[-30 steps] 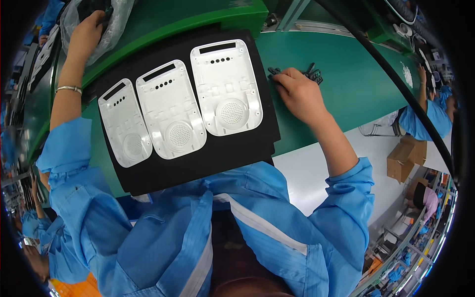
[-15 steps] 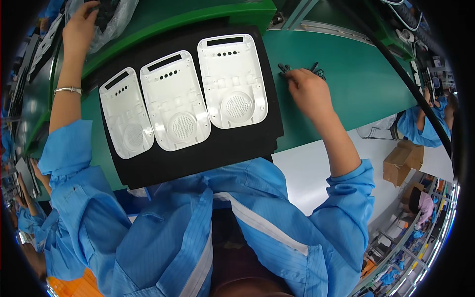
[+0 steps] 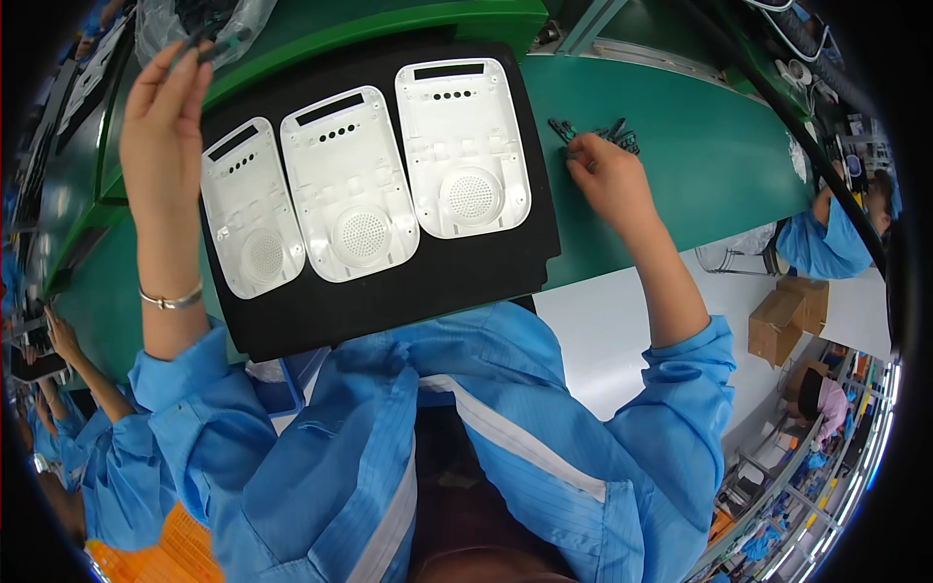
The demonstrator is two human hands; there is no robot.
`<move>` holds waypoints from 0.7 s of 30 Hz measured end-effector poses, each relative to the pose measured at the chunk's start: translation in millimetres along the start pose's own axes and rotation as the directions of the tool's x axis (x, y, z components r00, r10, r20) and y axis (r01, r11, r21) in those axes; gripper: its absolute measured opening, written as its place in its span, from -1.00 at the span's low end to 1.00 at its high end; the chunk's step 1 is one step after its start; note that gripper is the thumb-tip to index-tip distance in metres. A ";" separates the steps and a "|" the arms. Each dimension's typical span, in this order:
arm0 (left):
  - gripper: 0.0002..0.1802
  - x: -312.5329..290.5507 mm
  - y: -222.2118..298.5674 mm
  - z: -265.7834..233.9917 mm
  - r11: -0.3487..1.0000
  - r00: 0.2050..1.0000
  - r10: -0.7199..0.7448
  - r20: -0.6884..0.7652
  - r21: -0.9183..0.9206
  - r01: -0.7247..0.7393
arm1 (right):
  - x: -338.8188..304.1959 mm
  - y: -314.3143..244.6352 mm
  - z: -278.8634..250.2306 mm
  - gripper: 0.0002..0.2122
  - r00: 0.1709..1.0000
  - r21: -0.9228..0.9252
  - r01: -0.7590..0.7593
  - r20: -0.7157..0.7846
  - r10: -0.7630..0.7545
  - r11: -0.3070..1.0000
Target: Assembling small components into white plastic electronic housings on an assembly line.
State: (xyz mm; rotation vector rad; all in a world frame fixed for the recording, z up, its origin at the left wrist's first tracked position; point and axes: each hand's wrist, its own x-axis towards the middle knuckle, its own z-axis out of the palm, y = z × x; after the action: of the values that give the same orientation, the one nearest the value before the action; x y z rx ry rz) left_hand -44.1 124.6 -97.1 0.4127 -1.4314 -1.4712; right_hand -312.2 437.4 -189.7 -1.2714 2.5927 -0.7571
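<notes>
Three white plastic housings, each with a round speaker grille, lie side by side on a black mat: a left housing (image 3: 254, 206), a middle housing (image 3: 348, 185) and a right housing (image 3: 463, 146). My left hand (image 3: 167, 131) is raised by the far left corner, its fingers closed on small dark parts (image 3: 222, 46) with a bit of green, blurred by motion. Behind it stands a clear plastic bag (image 3: 255, 24) with dark contents. Right of the mat, my right hand (image 3: 612, 180) has its fingertips pinched together beside a pile of small black parts (image 3: 620, 134); what it grips is hidden.
The black mat (image 3: 389, 301) lies on a green worktable (image 3: 700, 146), with a raised green shelf edge (image 3: 389, 37) behind it. A dark pole (image 3: 777, 117) slants across the right. Co-workers in blue sit on both sides; cardboard boxes (image 3: 777, 325) stand on the floor.
My left hand has come back from the plastic bag toward me, now with small dark parts in its fingers. My right hand has barely moved beside the black pile. The mat with the housings shifted slightly.
</notes>
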 end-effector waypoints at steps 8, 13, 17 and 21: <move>-0.73 -65.7 -12.6 -13.3 0.966 0.967 -0.251 -0.035 -0.080 0.248 | -6.0 1.1 -10.9 -0.78 0.936 -0.183 0.348 0.130 -0.328 0.920; -0.75 -82.3 -14.6 -9.4 0.944 0.948 -0.320 -0.007 -0.090 0.318 | -0.7 3.5 -5.3 -0.79 0.842 -0.194 0.535 0.053 -0.536 0.822; -0.75 -90.1 -12.9 -10.1 0.943 0.948 -0.319 -0.002 -0.095 0.318 | 3.0 2.8 -5.8 -0.82 0.774 -0.225 0.632 0.135 -0.618 0.742; -0.75 -90.9 -7.5 -4.7 0.942 0.947 -0.322 -0.012 -0.102 0.320 | 0.3 0.7 -19.2 -0.82 0.907 -0.247 0.412 0.209 -0.367 0.877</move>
State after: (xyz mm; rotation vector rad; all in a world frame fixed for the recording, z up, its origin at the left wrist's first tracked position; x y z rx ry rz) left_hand -3.2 194.1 -139.9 0.6257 -1.3047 -1.7814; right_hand -319.5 444.7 -173.5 -1.8965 2.4059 -0.3143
